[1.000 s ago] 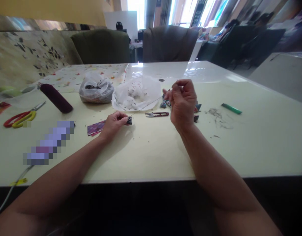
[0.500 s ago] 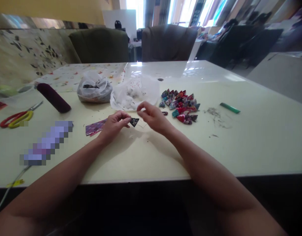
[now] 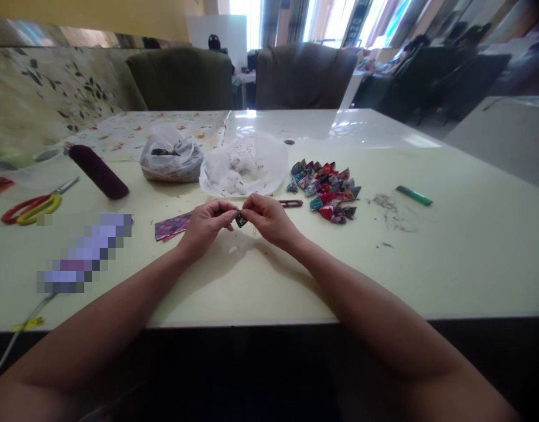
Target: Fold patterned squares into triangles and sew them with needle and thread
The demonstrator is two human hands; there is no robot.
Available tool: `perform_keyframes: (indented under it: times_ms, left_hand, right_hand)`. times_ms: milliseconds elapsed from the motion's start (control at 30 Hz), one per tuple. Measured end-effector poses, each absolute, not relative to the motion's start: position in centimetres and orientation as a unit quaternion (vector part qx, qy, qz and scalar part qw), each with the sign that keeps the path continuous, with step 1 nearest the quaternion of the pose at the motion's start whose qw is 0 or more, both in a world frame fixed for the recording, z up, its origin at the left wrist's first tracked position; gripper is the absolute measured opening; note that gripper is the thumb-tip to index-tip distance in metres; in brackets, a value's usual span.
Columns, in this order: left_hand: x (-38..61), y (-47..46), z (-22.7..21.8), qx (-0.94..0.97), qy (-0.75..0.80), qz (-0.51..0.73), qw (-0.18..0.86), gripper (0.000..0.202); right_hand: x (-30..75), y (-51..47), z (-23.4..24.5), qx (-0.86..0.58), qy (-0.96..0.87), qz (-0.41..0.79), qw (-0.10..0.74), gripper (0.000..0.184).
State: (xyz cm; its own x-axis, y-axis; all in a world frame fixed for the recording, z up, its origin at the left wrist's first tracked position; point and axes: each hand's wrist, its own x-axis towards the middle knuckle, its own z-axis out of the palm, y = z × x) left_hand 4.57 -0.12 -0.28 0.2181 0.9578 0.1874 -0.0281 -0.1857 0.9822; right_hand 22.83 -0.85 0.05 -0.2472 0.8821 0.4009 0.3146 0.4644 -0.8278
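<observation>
Head view: both hands met at the centre of the frame, low over the pale surface (image 3: 269, 281).
Left hand (image 3: 207, 221): fingertips pinched shut on the left side of a small dark fabric triangle (image 3: 240, 220).
Right hand (image 3: 269, 217): fingertips pinched on the same piece from its right side, so the grip was shared.
Key relation: the triangle sat directly between the two sets of fingertips, touching both; neither hand was nearer. Its long axis could not be told, too small and half covered.
Thread: too fine to make out.
Counts: one triangle in hand; one heap of coloured fabric triangles (image 3: 324, 190) right of centre, individual pieces too crowded to count; one patterned fabric strip (image 3: 173, 225) just left of the left hand; one red thread snips (image 3: 290, 203) just behind the right hand; two plastic bags (image 3: 243, 167) in the upper middle; one pair of scissors (image 3: 30, 208) and one maroon roll (image 3: 98, 172) at left; one green lighter (image 3: 413, 195) at right.
</observation>
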Motion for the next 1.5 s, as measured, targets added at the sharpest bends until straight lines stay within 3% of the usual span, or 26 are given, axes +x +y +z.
perform_keyframes:
  times_ms: [333, 633, 1500]
  left_hand:
    - [4.61, 0.02, -0.41, 0.562, 0.405, 0.495, 0.525, 0.021]
    - [4.4, 0.11, -0.42, 0.581, 0.424, 0.513, 0.468, 0.017]
    - [4.46, -0.33, -0.21, 0.634, 0.431, 0.5, 0.403, 0.018]
  right_hand:
    - [22.67, -1.15, 0.09, -0.42, -0.716, 0.319, 0.458, 0.012]
    - [22.58, -1.64, 0.58, -0.43, -0.752, 0.194, 0.461, 0.015]
    - [22.55, -1.52, 0.53, -0.441, -0.751, 0.182, 0.457, 0.017]
